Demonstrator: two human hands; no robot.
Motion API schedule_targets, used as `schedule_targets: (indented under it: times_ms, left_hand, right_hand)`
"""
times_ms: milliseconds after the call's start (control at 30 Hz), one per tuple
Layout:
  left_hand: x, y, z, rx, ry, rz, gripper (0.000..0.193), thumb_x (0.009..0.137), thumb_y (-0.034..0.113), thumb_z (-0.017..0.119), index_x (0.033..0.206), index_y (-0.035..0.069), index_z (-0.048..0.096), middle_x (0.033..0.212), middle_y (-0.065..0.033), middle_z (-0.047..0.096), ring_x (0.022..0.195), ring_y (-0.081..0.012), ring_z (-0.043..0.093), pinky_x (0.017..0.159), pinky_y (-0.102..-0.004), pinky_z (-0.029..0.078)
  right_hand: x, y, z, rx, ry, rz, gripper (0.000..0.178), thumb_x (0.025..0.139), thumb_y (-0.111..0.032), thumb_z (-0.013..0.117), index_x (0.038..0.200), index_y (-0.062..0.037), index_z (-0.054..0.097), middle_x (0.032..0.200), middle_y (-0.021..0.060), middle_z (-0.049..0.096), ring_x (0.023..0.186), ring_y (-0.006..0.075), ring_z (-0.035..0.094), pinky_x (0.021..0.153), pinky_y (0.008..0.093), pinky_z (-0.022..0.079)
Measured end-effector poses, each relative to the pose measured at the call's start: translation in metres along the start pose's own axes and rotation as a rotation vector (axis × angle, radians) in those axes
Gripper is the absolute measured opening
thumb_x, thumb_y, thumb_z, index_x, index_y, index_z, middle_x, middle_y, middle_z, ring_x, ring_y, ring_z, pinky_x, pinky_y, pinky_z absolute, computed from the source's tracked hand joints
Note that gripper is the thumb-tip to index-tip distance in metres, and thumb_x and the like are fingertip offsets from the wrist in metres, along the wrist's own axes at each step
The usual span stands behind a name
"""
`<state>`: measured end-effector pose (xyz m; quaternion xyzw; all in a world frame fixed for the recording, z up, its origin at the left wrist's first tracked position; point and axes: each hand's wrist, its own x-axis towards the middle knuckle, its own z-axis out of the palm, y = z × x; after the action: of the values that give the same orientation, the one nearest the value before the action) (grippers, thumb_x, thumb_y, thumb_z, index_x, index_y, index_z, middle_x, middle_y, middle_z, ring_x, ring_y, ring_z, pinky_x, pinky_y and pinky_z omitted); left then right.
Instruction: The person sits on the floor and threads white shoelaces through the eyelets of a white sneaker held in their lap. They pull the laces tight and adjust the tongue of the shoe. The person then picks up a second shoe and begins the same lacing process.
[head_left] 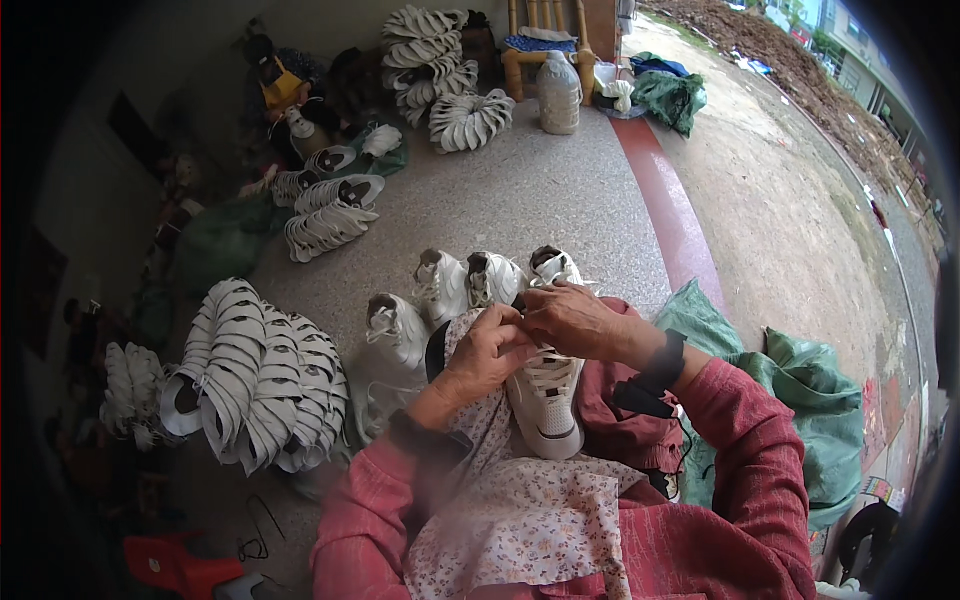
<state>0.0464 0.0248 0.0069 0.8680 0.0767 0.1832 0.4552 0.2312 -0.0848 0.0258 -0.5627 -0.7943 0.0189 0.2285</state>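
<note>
A white lace-up sneaker (549, 405) rests on my lap, its toe pointing toward me. Over its ankle end my left hand (485, 355) and my right hand (578, 320) meet, with bent fingers pressed together. Whatever they pinch is hidden behind the fingers. White laces (548, 370) cross the front of the shoe just below my hands. Beyond my knees stand several similar white sneakers; the nearest sneaker (396, 330) is left of my left hand, and another sneaker (555, 265) is just past my right hand.
Stacked white shoe uppers (265, 380) stand at my left, with more stacked uppers (430, 65) farther off. Green sacks (810, 410) lie at my right. A red stool (175, 565) is at lower left. A person (282, 85) sits at the back left; a plastic jug (558, 95) stands near a chair.
</note>
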Motion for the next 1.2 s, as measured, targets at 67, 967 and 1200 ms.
schedule_targets:
  times_ms: [67,967,1200]
  left_hand:
    - [0.003,0.006,-0.001,0.125,-0.058,-0.016,0.02,0.083,0.021,0.077,0.096,0.007,0.074,0.112,-0.0089,0.055,0.105,-0.0273,0.059,0.088,-0.0352,0.049]
    - [0.022,0.006,-0.036,-0.277,-0.288,-0.259,0.025,0.096,0.022,0.066,0.092,-0.001,0.073,0.115,-0.0052,0.064,0.088,-0.0094,0.059,0.079,-0.0248,0.048]
    - [0.001,0.004,-0.039,0.026,-0.197,0.022,0.017,0.092,0.021,0.071,0.091,0.004,0.072,0.096,0.0,0.066,0.09,-0.0079,0.057,0.08,-0.0249,0.047]
  right_hand:
    - [-0.003,0.002,0.006,-0.012,0.019,0.048,0.019,0.075,-0.011,0.072,0.094,-0.0124,0.071,0.093,0.0081,0.063,0.09,0.0292,0.066,0.076,0.0398,0.051]
    - [-0.108,0.126,-0.046,-0.364,0.223,0.774,0.014,0.084,-0.02,0.067,0.08,-0.0065,0.066,0.087,0.0115,0.059,0.085,0.0298,0.06,0.075,0.0442,0.04]
    - [-0.079,0.032,-0.067,0.501,-0.073,0.499,0.03,0.078,-0.001,0.07,0.107,-0.0079,0.069,0.103,0.0085,0.057,0.09,0.022,0.064,0.082,0.0333,0.053]
